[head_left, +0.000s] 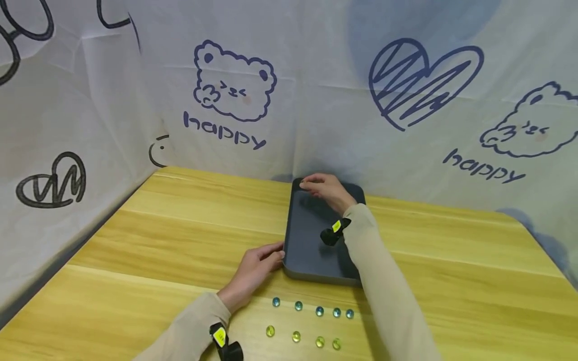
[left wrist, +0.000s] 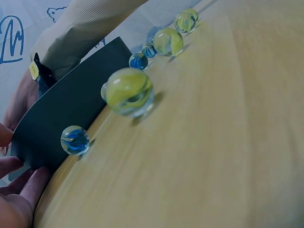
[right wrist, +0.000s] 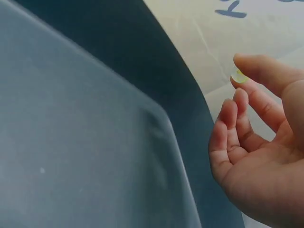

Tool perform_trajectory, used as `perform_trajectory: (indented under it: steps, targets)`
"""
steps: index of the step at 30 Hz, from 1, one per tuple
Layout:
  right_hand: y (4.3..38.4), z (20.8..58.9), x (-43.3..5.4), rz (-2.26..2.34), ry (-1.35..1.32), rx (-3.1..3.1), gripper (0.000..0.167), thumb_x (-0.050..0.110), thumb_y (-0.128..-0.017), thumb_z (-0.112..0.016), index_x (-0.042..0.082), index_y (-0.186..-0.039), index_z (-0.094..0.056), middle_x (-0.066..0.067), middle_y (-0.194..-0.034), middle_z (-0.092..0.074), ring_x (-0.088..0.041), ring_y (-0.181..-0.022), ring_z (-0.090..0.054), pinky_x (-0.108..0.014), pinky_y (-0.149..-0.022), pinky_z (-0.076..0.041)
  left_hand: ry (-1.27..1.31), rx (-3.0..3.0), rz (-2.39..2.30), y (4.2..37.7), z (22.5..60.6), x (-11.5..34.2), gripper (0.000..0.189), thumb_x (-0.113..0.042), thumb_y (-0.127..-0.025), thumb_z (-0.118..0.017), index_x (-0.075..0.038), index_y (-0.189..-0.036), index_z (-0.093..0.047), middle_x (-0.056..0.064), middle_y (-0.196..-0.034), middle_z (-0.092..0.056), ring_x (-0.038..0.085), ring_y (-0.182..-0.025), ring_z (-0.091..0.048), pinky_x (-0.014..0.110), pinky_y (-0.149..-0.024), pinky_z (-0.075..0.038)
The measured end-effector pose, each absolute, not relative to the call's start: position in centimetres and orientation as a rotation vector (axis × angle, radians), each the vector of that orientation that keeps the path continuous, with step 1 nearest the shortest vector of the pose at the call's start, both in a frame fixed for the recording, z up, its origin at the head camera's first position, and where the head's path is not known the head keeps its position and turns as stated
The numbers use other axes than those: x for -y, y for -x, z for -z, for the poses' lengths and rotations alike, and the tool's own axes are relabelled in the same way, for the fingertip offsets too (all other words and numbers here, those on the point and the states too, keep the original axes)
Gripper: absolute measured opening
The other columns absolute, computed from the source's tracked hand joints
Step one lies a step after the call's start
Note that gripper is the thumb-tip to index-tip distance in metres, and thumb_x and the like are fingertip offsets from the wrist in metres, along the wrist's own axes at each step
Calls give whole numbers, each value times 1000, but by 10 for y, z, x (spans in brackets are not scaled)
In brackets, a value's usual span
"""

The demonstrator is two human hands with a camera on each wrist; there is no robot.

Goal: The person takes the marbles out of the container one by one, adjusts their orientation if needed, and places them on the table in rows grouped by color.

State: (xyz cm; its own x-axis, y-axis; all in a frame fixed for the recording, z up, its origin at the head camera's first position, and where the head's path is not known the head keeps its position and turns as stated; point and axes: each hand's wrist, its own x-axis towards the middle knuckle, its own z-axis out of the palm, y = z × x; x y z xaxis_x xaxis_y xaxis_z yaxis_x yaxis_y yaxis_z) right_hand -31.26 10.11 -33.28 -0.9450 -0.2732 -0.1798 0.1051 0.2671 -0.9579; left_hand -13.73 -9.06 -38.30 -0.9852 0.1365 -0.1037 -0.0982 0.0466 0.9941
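My right hand [head_left: 328,190] is raised over the far left corner of a dark grey rectangular tray [head_left: 311,235]. Between its thumb and index finger it pinches a small clear marble [right wrist: 239,76] with yellow-green in it. The other fingers of that hand curl loosely. At the tray's near left edge, my left hand [head_left: 255,271] holds the rim and side wall with thumb and fingers. In front of the tray lie a row of several blue marbles [head_left: 319,311] and, nearer to me, a row of several yellow marbles [head_left: 296,336].
The wooden table [head_left: 180,235] extends to both sides of the tray. Behind it and at the left hangs a white cloth [head_left: 325,125] printed with bears and hearts. The tray's far end lies close to this cloth.
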Motion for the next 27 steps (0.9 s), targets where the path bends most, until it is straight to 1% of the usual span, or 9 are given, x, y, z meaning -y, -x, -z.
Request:
perform_trajectory:
  steps: [2,6,8,11,13,16,20,23,27]
  targets:
    - [310,332,-102,1759,141,-2215,32,15,-93,-65,-2,-120,-61,-7,-107,-58,-25,-93,-50,-37,-85,-48,-41,-2140,-2066,137,383,90,38,-11,-97,-54,5,-131,-56,21,-131,-56,27,-110,-62,34,-95,-52]
    - [303,328,-104,1807,134,-2193,32,14,-93,-66,-2,-120,-61,-7,-109,-58,-35,-106,-49,-47,-98,-44,-41,-2132,-2066,137,383,90,38,-10,-97,-54,5,-131,-56,22,-131,-56,27,-109,-62,35,-94,-53]
    - [299,326,-105,1816,155,-2194,33,15,-92,-67,-2,-120,-61,-9,-111,-59,-40,-112,-47,-51,-102,-42,-29,-2134,-2064,137,383,89,38,-10,-97,-54,5,-131,-56,21,-131,-56,27,-109,-62,35,-95,-53]
    - [294,321,-105,1816,203,-2216,34,16,-92,-67,-2,-120,-62,-12,-114,-59,-42,-117,-45,-52,-104,-39,-12,-2141,-2068,137,383,89,37,-10,-96,-55,4,-131,-57,20,-130,-57,27,-109,-62,35,-94,-53]
    - [290,318,-105,1811,226,-2234,34,15,-92,-67,-3,-120,-62,-13,-116,-59,-42,-118,-46,-53,-105,-38,-5,-2144,-2072,138,384,88,37,-10,-96,-55,4,-130,-58,20,-130,-58,27,-110,-62,35,-94,-53]
    - [284,313,-106,1776,255,-2269,33,15,-92,-67,-3,-119,-62,-13,-119,-59,-35,-116,-49,-51,-104,-39,-8,-2145,-2077,139,384,89,36,-9,-96,-55,4,-129,-58,19,-129,-58,27,-110,-62,35,-94,-53]
    - [273,308,-106,1733,303,-2286,33,16,-92,-67,-2,-119,-64,-13,-126,-56,-27,-117,-49,-47,-106,-39,-4,-2149,-2084,139,385,89,36,-9,-95,-55,4,-129,-59,19,-128,-59,26,-109,-62,35,-94,-53]
    - [262,305,-106,1717,319,-2289,32,17,-92,-67,0,-119,-64,-12,-128,-55,-27,-120,-48,-47,-108,-37,-11,-2146,-2081,140,386,89,36,-8,-96,-55,4,-129,-59,19,-128,-59,26,-109,-62,34,-93,-54]
    - [250,302,-106,1708,349,-2294,34,18,-92,-67,-1,-121,-63,-11,-125,-58,-27,-119,-50,-47,-108,-37,-18,-2147,-2079,140,386,89,36,-8,-96,-55,4,-129,-59,19,-128,-59,26,-109,-62,34,-93,-54]
